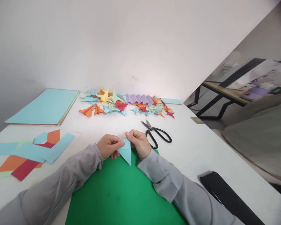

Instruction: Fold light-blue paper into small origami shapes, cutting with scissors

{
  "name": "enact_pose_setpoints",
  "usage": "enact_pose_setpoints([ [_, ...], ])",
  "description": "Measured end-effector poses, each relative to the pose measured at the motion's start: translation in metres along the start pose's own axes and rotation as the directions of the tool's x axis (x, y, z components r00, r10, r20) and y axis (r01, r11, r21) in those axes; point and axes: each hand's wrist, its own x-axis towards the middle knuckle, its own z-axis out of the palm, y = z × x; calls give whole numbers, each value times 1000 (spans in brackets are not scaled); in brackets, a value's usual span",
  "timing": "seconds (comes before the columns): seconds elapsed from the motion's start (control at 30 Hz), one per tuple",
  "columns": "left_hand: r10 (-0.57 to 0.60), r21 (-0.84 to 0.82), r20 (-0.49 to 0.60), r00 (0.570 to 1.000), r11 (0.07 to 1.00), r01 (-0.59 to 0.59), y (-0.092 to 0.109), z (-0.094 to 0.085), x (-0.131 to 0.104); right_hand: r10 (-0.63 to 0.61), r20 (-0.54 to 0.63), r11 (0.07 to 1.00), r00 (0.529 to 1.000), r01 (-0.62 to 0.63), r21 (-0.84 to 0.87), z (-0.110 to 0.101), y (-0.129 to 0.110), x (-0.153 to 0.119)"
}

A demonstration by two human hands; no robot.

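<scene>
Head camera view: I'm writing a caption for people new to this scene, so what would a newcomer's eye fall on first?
Probably the bright green sheet at bottom centre, with folded light-blue paper held at its far end by the left hand and right hand. Next, the colourful folded shapes along the back of the white table. The black-handled scissors, lying open beside the right hand, also stand out.

The folded paper (pixel 126 154) is light blue, the sheet (pixel 117 193) beneath plain green. The sleeves (pixel 67 176) are grey, the worktop (pixel 189 153) white.
</scene>
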Motion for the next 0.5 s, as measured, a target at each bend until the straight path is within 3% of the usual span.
enact_pose_setpoints([
  [0.17, 13, 13, -61, 998, 1000, -12, -3, -1, 0, 82, -103, 989, 991, -68, 131, -2, 1, 4],
  [0.4, 80, -43, 35, 996, 996, -78, -3, -1, -2, 43, -117, 998, 992, -37, 58, -3, 2, 4],
  [0.5, 72, -14, 24, 997, 997, -72, -5, -1, -2, 19, -92, 999, 996, -15, 44, -4, 4, 4],
])
